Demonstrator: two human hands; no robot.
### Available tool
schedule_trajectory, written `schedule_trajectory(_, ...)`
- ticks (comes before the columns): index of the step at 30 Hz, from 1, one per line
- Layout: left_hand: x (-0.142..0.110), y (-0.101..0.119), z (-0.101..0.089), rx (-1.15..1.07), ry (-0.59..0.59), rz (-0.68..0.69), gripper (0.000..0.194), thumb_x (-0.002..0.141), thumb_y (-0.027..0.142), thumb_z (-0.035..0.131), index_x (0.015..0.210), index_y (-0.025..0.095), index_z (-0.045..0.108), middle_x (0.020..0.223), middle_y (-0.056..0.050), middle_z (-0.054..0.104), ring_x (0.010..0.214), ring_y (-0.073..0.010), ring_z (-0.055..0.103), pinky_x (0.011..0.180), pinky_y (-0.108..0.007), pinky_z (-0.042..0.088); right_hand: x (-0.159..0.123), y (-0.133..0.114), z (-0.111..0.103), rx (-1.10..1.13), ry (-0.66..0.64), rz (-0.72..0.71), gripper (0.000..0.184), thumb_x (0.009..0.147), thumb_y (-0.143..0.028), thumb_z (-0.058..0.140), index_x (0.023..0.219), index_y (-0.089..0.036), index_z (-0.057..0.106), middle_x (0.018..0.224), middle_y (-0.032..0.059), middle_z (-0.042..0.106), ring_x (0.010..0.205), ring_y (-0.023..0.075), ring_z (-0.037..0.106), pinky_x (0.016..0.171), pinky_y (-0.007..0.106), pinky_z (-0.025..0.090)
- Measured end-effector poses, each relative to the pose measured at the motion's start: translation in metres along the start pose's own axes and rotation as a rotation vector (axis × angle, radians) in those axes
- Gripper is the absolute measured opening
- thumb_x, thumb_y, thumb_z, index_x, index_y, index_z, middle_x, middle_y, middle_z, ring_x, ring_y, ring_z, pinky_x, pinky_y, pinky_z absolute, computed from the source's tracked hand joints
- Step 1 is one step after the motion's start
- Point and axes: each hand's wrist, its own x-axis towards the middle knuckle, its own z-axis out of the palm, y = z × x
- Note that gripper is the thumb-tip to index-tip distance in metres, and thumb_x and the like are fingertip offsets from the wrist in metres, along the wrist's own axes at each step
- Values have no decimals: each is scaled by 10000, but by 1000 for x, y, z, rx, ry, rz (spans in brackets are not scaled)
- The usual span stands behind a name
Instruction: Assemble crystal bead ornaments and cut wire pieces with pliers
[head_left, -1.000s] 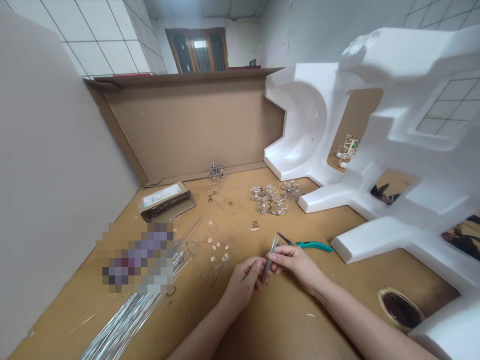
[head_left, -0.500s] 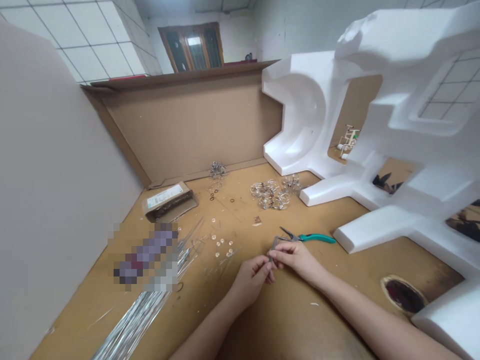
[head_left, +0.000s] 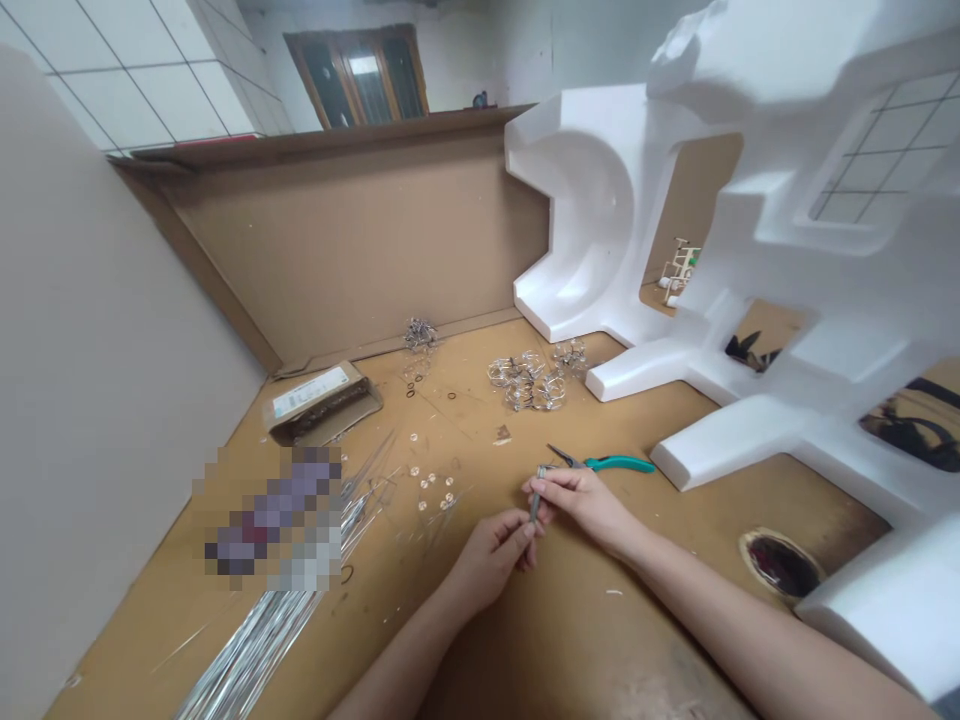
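Observation:
My left hand [head_left: 501,550] and my right hand [head_left: 574,500] meet low over the board, both closed on one thin grey metal rod [head_left: 535,505]. The left pinches its lower end, and the right grips it near the top. What the rod is exactly, I cannot make out. Just behind the right hand lie pliers [head_left: 619,464] with teal handles, their dark jaws pointing left. Left of my hands, several small clear discs [head_left: 431,482] are scattered. Bundled silvery wires [head_left: 255,650] run along the lower left.
Bent wire pieces [head_left: 529,380] lie behind the pliers, with a darker wire heap [head_left: 420,333] near the cardboard wall [head_left: 352,230]. An open small carton [head_left: 322,400] sits at left. White foam packaging [head_left: 697,450] stands along the right, beside a round hole [head_left: 780,562]. A blurred patch covers something purple.
The view has shifted slightly, so the scene sits a little further left. The rod now stands more upright between my hands, and my right hand's fingers have moved along it.

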Motion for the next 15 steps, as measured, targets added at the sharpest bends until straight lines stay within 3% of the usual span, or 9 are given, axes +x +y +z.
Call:
schedule_trajectory(10, -4, 6, 5, 84, 57, -42, 289, 793, 409, 472, 712, 141, 545, 563, -3, 559, 494, -89, 465, 490, -193, 361, 1, 3, 2, -83, 13, -42, 386, 688, -520, 597, 728, -138, 635, 545, -11, 573, 489, 93, 511, 530, 226, 400)
schedule_trajectory(15, 16, 16, -21, 23, 194, -176, 276, 694, 420, 552, 671, 145, 545, 500, 8, 572, 395, -77, 441, 401, -182, 322, 6, 4, -1, 5, 61, -83, 417, 697, -548, 563, 770, -141, 619, 618, 5, 592, 485, 94, 521, 507, 236, 420)
